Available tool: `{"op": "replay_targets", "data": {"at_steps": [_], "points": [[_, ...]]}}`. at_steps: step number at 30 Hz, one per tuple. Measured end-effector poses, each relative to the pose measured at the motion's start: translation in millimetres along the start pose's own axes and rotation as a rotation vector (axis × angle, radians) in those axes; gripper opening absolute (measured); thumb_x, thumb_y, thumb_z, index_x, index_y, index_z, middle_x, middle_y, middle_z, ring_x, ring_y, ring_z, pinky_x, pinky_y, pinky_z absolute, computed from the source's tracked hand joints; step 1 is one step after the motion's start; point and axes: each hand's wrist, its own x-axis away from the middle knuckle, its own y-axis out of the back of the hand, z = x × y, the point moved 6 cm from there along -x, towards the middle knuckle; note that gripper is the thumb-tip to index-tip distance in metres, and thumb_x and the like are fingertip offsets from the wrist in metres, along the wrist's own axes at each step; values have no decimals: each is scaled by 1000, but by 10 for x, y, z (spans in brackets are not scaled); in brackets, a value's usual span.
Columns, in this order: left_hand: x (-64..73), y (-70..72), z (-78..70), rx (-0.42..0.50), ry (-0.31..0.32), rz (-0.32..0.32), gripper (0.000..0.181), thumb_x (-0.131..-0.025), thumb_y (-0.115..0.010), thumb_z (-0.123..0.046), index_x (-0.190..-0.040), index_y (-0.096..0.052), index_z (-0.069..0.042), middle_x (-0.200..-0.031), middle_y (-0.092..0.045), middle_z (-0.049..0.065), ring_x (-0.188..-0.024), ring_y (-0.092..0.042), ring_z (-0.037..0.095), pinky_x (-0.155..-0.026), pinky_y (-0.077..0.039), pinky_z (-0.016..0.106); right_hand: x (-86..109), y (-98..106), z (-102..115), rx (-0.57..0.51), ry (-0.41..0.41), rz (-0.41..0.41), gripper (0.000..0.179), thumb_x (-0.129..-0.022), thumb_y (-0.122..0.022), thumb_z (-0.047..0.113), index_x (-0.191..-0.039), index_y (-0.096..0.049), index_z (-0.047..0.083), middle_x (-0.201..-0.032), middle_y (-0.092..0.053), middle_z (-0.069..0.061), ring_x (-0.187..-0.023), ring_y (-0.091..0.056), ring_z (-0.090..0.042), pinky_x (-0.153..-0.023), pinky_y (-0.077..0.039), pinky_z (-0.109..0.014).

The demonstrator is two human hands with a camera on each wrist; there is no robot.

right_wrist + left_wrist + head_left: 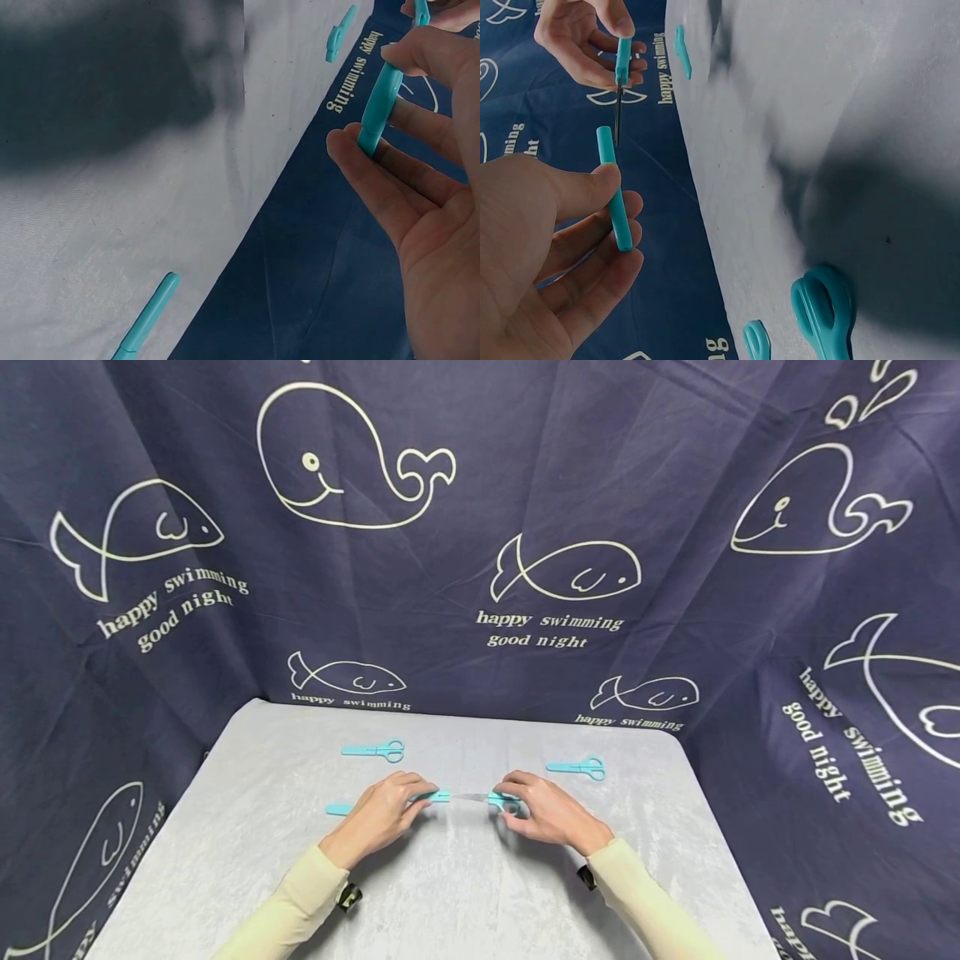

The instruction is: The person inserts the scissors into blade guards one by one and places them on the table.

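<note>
My left hand (381, 814) pinches a turquoise blade cover (616, 206) between thumb and fingers, above the table. Across from it, my right hand (553, 812) holds a pair of scissors (381, 105) by the turquoise handles. Their bare metal blades (470, 797) point left at the cover. In the head view a short gap separates the blade tips from the cover; in the left wrist view the tips appear beside its end. Part of the handles is hidden behind the right fingers.
On the grey-white tabletop (480, 893) lie covered scissors (375, 751) at back left and another covered pair (579, 767) at back right. A third pair (339, 809) is partly hidden behind the left hand. A dark blue printed curtain (465, 677) surrounds the table's back and sides.
</note>
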Motion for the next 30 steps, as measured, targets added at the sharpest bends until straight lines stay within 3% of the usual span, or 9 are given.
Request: {"op": "replay_targets", "data": {"at_steps": [20, 30], "points": [[-25, -10, -47, -14, -24, 24, 25, -85, -77, -17, -109, -74, -20, -103, -69, -8, -93, -63, 11, -77, -56, 30, -20, -6, 56, 29, 8, 10, 31, -86, -68, 30, -113, -69, 15, -108, -60, 4, -93, -58, -7, -82, -53, -26], [-35, -32, -41, -35, -6, 56, 25, -86, -76, -20, -111, -74, -24, -102, -67, -11, -93, -64, 10, -74, -56, 32, -44, 9, 83, 26, 33, -1, 31, -85, -68, 29, -112, -70, 13, -107, -61, 2, -92, -59, -9, -81, -54, -30]]}}
